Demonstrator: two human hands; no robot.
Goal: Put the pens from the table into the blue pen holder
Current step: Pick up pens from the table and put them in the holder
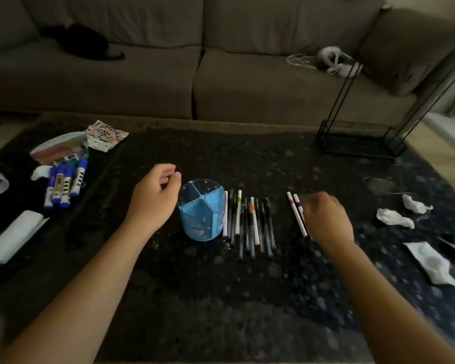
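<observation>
Left hand (153, 198) hovers beside blue pen holder (202, 210); right hand (326, 219) covers two white pens (296, 214).

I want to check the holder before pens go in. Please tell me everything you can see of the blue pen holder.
The holder is a light blue, round cup that looks like translucent plastic. Inner walls meet at the centre and split it into compartments; three show clearly. All look empty. A small pale sticker sits low on its front. It stands upright on the dark table. The left hand hovers just left of it without touching. The nearest pen of the row lies against its right side or very close.
</observation>
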